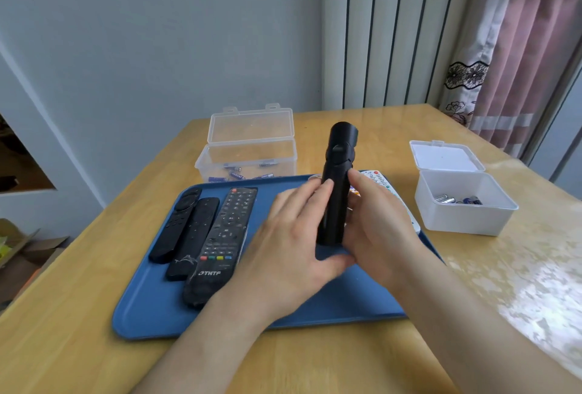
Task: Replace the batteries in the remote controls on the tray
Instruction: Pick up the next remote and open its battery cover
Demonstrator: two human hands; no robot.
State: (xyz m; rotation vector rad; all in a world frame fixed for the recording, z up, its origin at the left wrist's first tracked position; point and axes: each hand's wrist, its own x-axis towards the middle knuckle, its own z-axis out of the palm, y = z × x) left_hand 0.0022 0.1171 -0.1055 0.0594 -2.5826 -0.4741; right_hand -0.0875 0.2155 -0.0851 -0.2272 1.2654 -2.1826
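Standing upright at frame centre, a slim black plastic remote control (335, 192) is held above the blue plastic tray (151, 299), with its back toward the camera. It is clasped from both sides: the left hand (293, 236) is wrapped on its left edge and lower end, and the right hand (378, 220) is closed on its right edge. Whether the battery cover is off cannot be told.

Three black remotes (201, 236) are laid side by side on the tray's left half, and a white remote with coloured buttons (378, 181) is seen behind the right hand. No open compartments are shown on these, so the work is judged to be early or midway.

A clear lidded box (248, 154) with blue-labelled batteries is set on the wooden counter (78, 330) above the tray; a white open box (463, 201) at right holds several loose cells.

"THTF" is read on the largest remote (220, 248); other writing is too small.
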